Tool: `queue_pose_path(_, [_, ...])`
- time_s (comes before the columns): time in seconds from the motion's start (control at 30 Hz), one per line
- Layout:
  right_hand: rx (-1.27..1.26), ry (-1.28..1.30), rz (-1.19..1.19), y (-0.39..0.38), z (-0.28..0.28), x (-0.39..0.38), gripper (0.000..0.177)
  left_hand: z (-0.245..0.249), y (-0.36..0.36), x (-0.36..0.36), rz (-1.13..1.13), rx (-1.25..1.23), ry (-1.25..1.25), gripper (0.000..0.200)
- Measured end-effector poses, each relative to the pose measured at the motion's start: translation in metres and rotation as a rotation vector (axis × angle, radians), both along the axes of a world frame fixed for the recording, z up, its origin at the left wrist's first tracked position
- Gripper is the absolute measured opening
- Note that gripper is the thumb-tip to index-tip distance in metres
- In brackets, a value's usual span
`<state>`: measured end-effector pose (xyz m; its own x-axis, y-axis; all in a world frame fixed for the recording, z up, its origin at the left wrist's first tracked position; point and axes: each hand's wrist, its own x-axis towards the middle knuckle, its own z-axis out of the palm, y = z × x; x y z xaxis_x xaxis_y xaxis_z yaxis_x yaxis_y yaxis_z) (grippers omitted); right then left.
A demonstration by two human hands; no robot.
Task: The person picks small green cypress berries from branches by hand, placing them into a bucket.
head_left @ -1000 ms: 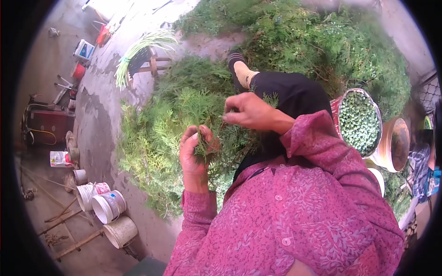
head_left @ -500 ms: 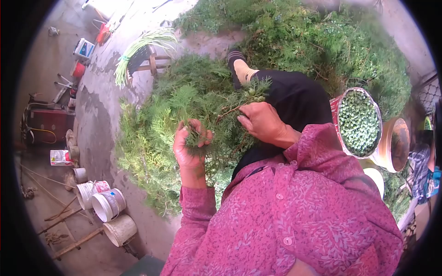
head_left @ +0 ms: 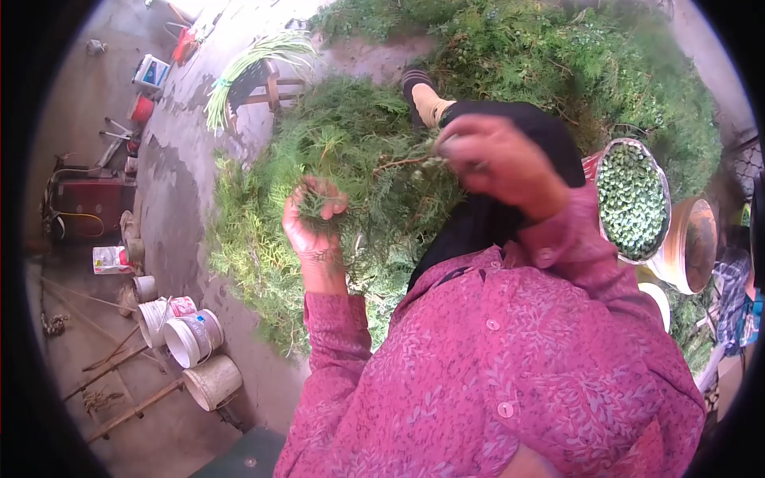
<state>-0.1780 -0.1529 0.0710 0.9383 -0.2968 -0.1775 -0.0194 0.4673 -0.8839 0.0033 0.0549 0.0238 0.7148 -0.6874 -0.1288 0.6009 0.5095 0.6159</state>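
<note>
The left hand (head_left: 313,227) is clamped on a tuft of green sprigs (head_left: 315,201), probably to steady it. The right hand (head_left: 498,163), held apart from it, meets the tip of a brown twig (head_left: 396,164), but blur hides whether it grips. A basin (head_left: 629,256) of green berries sits just past the right hand, within easy reach.

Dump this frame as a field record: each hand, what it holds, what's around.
left hand: closed around a clump of sprigs, raised over the greenery
right hand: blurred, fingers pinched on the end of a twig
under hands: pile of cut green branches on the concrete floor
right side: basket filled with small green round pieces
lower left: pale buckets, lying on their sides
top left: wooden stool carrying a bundle of long green stalks
clothing: pink patterned shirt, dark trousers
</note>
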Motion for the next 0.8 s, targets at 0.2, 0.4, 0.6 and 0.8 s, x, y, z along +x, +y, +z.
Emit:
queue_pose_path(0.2, [-0.402, 0.086, -0.764, -0.096, 0.002, -0.115, 0.018, 0.002, -0.001, 0.013, 0.050, 0.016, 0.071, 0.018])
queue_pose_path(0.4, [-1.556, 1.075, -0.702, -0.154, -0.104, -0.247, 0.034, 0.001, -0.027, 0.007, 0.069, 0.161, 0.055, 0.020])
queue_pose_path(0.6, [-1.509, 0.877, -0.742, -0.143, -0.066, -0.214, 0.041, 0.002, -0.029, 0.000, -0.010, 0.116, 0.049, 0.019])
queue_pose_path(0.8, [-1.011, 0.158, -0.339, -0.069, 0.021, -0.053, 0.042, 0.015, -0.019, -0.009, 0.001, 0.132, 0.000, 0.026])
